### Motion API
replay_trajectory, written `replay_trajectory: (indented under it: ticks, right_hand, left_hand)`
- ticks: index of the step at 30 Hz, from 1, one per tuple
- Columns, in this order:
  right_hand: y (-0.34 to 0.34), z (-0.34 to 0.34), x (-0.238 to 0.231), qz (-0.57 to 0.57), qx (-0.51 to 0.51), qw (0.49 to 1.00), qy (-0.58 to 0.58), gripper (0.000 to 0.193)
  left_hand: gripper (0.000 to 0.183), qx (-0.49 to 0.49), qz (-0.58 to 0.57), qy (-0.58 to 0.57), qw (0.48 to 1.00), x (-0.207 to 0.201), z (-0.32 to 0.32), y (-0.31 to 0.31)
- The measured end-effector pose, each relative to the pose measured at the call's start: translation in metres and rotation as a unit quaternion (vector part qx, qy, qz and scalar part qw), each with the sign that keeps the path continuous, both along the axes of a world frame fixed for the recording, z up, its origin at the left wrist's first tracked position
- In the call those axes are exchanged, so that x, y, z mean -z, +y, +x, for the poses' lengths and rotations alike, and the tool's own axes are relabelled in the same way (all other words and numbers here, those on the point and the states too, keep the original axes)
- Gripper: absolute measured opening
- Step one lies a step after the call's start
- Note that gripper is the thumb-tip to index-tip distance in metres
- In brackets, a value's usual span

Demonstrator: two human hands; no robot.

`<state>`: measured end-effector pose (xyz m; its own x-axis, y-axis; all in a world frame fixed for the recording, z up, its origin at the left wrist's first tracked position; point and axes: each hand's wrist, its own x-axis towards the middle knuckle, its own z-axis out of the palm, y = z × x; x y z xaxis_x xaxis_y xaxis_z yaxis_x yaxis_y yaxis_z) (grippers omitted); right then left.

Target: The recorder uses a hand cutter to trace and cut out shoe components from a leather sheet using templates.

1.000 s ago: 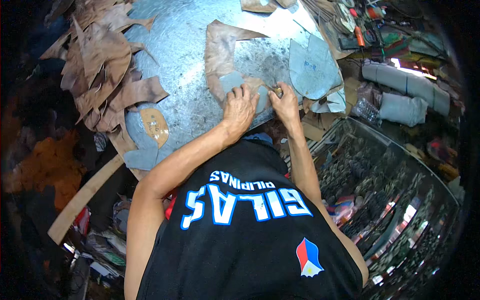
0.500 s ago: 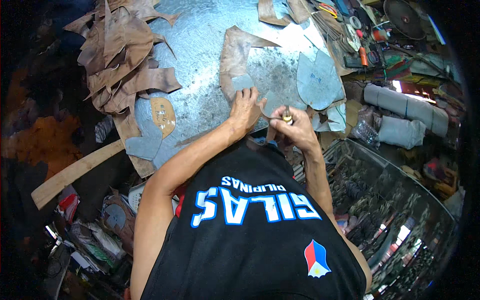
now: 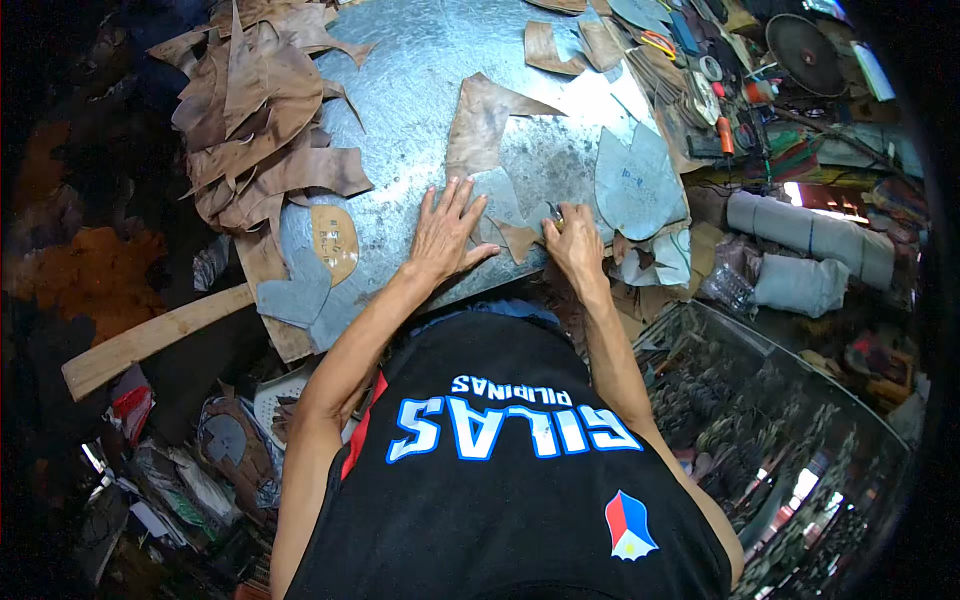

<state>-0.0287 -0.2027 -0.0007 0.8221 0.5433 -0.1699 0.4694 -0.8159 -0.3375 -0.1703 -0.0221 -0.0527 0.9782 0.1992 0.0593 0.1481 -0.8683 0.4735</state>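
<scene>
My left hand [image 3: 447,232] lies flat with spread fingers at the near edge of the metal-topped table [image 3: 400,110]. Its fingertips press on a grey template piece [image 3: 497,205], which overlaps a brown leather piece [image 3: 478,125]. A small brown leather scrap [image 3: 518,242] lies between my two hands. Closed around a small hand tool [image 3: 555,212] with a brass-coloured collar, my right hand [image 3: 577,243] rests on the tabletop just right of that scrap. Most of the tool is hidden by the fingers.
A heap of brown leather [image 3: 260,110] covers the table's left side. A tan template [image 3: 335,245] and a grey template [image 3: 295,292] lie below it. On the right are a large grey template [image 3: 632,190], an orange-handled tool [image 3: 725,135] and yellow-orange scissors [image 3: 657,42].
Both hands have come down onto the table. My left hand has opened out flat, and the grey piece held up between the hands now lies on the tabletop. The right hand keeps its tool.
</scene>
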Motion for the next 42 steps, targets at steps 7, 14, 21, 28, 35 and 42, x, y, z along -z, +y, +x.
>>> replay_trajectory:
  ticks: [7,14,21,28,35,42]
  right_hand:
    - [-0.003,0.025,0.018,0.088,0.060,0.989,0.104,0.035]
    - [-0.010,0.042,-0.014,0.241,0.142,0.889,0.362,0.015]
    - [-0.023,0.103,-0.068,0.261,-0.030,0.964,0.037,0.017]
    - [0.022,0.197,-0.081,0.362,-0.034,0.931,0.023,0.018]
    - [0.093,0.281,-0.007,0.426,0.096,0.877,0.203,0.022]
    - [0.049,0.217,0.021,0.328,0.018,0.880,0.343,0.034]
  left_hand:
    - [0.086,-0.010,0.010,-0.018,1.000,0.001,-0.003,0.000]
    - [0.089,-0.021,0.012,-0.002,1.000,-0.005,-0.004,-0.004]
    - [0.088,-0.025,0.017,0.013,0.999,-0.008,-0.004,-0.003]
    - [0.087,-0.038,0.030,0.034,0.998,-0.017,0.001,-0.012]
    - [0.086,-0.126,0.031,0.057,0.990,-0.026,0.024,-0.052]
    - [0.074,-0.105,-0.050,0.075,0.990,-0.039,0.057,-0.119]
